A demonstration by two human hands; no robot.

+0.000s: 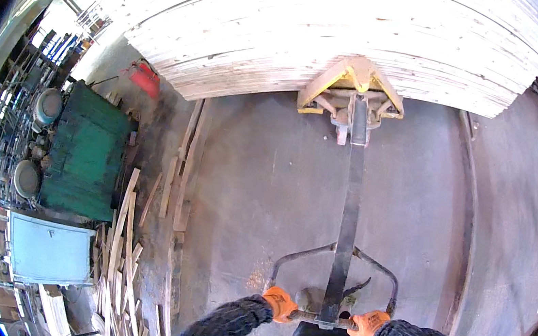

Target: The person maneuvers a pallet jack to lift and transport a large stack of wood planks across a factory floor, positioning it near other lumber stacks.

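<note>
Both of my hands wear orange gloves and hold the handle of a pallet jack. My left hand [279, 304] is wrapped round the left end of the handle's crossbar, and my right hand [369, 324] round the right end. From the bar, the long dark tow shaft [350, 207] runs straight ahead to the yellow pallet jack body [357, 77]. A small black lever [357, 287] sticks out beside the shaft near my right hand. The jack's front end meets a wide stack of pale boards [345, 14]; its forks are hidden beneath the stack.
Long timber rails [189, 157] lie on the floor at left, with another rail [468, 196] at right. Loose wood strips [125, 264] are heaped near a green machine [89, 150] and a light blue cabinet [51, 251]. A red object [146, 78] stands farther back.
</note>
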